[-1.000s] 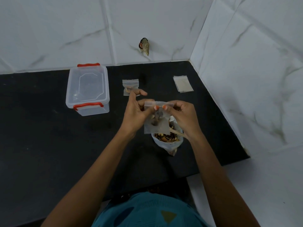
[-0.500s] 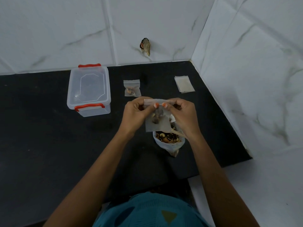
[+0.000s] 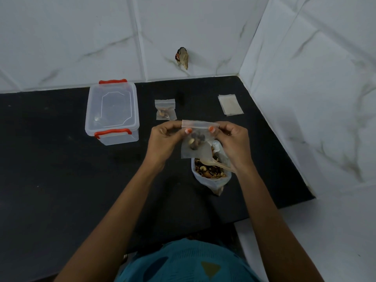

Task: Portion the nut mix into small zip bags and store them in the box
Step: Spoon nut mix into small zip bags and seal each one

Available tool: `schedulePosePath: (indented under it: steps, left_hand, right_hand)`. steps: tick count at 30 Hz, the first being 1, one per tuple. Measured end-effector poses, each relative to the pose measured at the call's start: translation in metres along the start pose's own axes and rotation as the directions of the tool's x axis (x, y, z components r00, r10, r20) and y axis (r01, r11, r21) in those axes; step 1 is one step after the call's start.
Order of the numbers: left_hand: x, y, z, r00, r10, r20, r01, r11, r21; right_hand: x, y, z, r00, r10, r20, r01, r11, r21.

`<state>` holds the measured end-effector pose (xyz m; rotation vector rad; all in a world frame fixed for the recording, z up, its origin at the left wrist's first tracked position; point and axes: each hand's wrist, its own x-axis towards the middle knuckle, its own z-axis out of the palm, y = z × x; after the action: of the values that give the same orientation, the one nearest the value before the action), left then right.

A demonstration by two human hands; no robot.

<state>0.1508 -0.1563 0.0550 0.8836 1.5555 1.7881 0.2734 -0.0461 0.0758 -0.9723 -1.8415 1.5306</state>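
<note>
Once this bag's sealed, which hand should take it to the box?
Left, probably. The left hand pinches the top of the small zip bag and is nearer the box, which sits to its left, lid on. The right hand, over the nut mix bag and spoon, would have to cross.

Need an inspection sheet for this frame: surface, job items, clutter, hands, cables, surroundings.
Surface: black countertop, set in a wall corner.
Job's things: small zip bag with a few nuts, held above the open nut mix bag, which has a spoon in it. A filled bag lies flat. The empty bags sit back right. The clear box is back left, lid on.
Clutter: nothing seen.
Grippers: left hand and right hand each pinch the held bag's zip strip.
Cables: nothing seen.
Surroundings: white marbled tile walls; small wall fitting, unidentifiable.
</note>
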Motion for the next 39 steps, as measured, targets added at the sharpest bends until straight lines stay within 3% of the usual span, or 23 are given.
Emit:
schedulePosePath:
  steps: [8, 13, 18, 22, 24, 32, 39]
  left_hand:
    - [0.001, 0.000, 0.002, 0.999, 0.031, -0.008, -0.031, 0.999, 0.011]
    - [0.001, 0.000, 0.001, 0.997, -0.044, -0.065, 0.042, 0.999, -0.033]
    - [-0.002, 0.000, 0.002, 0.992, -0.116, -0.054, 0.113, 0.992, -0.058]
    - [-0.002, 0.002, 0.004, 0.993, -0.096, -0.068, 0.094, 0.995, -0.035]
    - [-0.002, 0.002, 0.005, 0.993, -0.093, -0.069, 0.092, 0.996, -0.019]
    - [-0.003, 0.004, 0.010, 0.992, -0.126, 0.024, 0.128, 0.987, -0.093]
    - [0.002, 0.001, 0.014, 0.993, -0.117, 0.015, 0.117, 0.992, 0.049]
  right_hand:
    - [-0.002, 0.001, -0.005, 0.997, 0.064, 0.033, -0.067, 0.994, 0.085]
    - [-0.002, 0.002, -0.007, 0.993, 0.117, 0.024, -0.120, 0.975, 0.188]
    - [0.000, 0.002, -0.009, 0.996, 0.088, 0.029, -0.090, 0.994, 0.067]
    - [-0.001, 0.003, -0.007, 0.994, 0.075, 0.077, -0.087, 0.984, 0.157]
    - [0.000, 0.003, -0.007, 0.995, 0.050, 0.088, -0.060, 0.992, 0.108]
    - [0.004, 0.005, -0.003, 1.000, -0.004, -0.005, 0.004, 1.000, -0.008]
    - [0.000, 0.003, -0.003, 0.998, -0.048, 0.041, 0.048, 0.999, 0.006]
